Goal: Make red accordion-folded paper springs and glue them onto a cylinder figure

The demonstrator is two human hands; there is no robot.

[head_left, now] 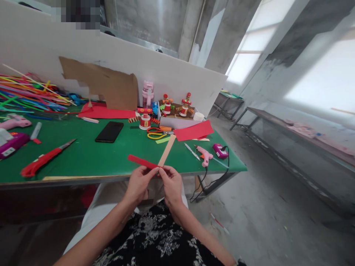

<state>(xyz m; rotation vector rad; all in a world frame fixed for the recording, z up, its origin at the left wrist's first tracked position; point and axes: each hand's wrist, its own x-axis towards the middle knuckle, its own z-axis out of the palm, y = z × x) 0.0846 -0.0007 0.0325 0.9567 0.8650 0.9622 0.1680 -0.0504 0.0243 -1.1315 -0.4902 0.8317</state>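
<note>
Both hands meet just past the table's front edge. My left hand (139, 181) pinches the near end of a red paper strip (141, 161), which points away to the left. My right hand (172, 183) grips the near end of a tan paper strip (167, 150), which stretches away to the right. The strips join in a V at my fingertips, where my thumbs hide how they are attached. Beyond them lie scissors with red and yellow handles (155, 135) and a red paper sheet (195, 131).
On the green table (80, 159) lie red scissors (46, 158), a black phone (109, 132), a pen (192, 151) and a pink glue gun (205, 156) with a cord. Small red-and-white paper figures (145, 121) stand behind. Colourful pipe cleaners (30, 92) are heaped at the left.
</note>
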